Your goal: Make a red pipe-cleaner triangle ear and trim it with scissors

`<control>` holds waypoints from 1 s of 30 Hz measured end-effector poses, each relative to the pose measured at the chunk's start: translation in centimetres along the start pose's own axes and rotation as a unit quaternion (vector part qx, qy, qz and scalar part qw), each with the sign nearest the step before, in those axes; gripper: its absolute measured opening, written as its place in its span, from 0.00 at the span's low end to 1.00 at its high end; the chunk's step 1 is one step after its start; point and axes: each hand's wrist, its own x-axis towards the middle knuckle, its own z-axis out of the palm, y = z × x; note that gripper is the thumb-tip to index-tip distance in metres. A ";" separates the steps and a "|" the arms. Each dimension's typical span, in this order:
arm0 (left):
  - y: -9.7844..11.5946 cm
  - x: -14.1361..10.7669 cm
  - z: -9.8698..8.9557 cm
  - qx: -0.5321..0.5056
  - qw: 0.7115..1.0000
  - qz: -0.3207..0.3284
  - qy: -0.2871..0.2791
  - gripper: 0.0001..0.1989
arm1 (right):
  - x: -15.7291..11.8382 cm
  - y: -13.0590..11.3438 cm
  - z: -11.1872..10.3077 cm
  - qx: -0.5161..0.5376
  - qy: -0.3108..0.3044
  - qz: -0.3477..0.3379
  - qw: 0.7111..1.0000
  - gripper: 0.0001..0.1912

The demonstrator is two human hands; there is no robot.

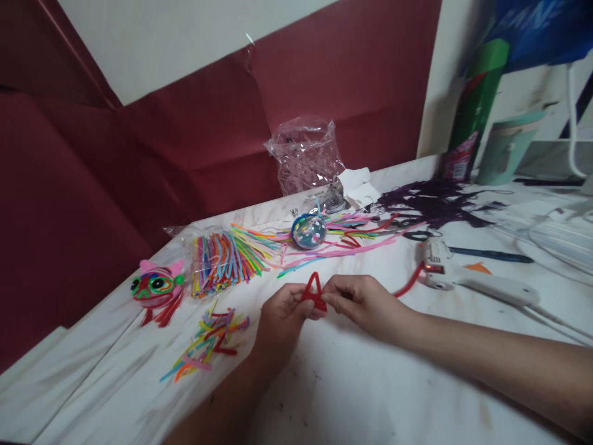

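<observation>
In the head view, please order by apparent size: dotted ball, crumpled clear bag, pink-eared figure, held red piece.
1. Crumpled clear bag
2. Pink-eared figure
3. Dotted ball
4. Held red piece, visible part only

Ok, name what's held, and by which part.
A bent red pipe cleaner: the left hand pinches its base, below the peak. The right hand is at its right edge, its grip unclear.

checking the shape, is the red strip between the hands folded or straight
Folded: the red strip bends into a pointed loop between the left hand and right hand.
</observation>
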 end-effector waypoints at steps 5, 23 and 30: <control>-0.1 0.0 -0.1 0.042 0.999 0.011 0.010 0.07 | 0.1 -0.1 0.1 0.030 0.000 0.016 0.999 0.08; -1.3 0.5 -0.8 -0.022 0.999 -0.022 -0.039 0.07 | 0.3 0.1 -0.1 0.152 -0.087 -0.009 0.985 0.09; -1.1 0.6 -1.1 -0.076 0.995 -0.045 -0.054 0.06 | 0.5 0.3 -0.6 0.126 -0.099 -0.005 0.987 0.07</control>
